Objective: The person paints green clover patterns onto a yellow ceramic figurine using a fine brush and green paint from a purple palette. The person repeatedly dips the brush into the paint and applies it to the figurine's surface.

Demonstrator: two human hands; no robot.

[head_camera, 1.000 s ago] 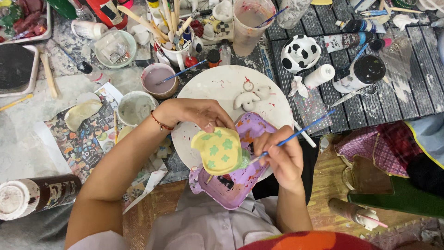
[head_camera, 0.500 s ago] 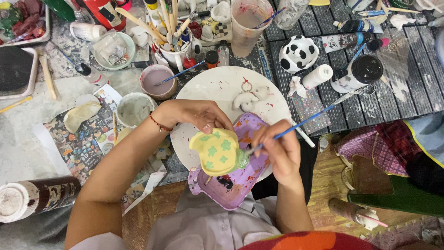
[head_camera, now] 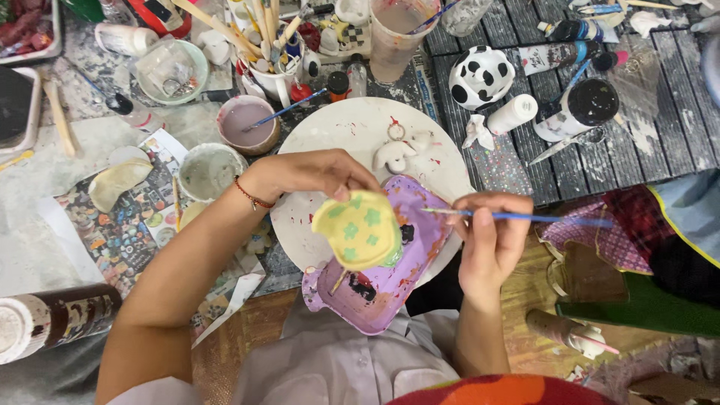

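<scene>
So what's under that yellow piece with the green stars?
A purple tray lies under the yellow piece, with dark paint blotches showing beside it. The tray part directly beneath is covered.

A yellow clay piece point(head_camera: 358, 229) with pale green star shapes, rounded and flat, is pinched at its upper edge and tilted over the purple tray point(head_camera: 390, 289). The tray is a shallow rounded rectangle smeared with purple and dark paint, overlapping the near edge of a white round plate point(head_camera: 352, 135). A thin blue-handled paintbrush point(head_camera: 517, 217) lies level, its tip just above the tray's right rim.
</scene>
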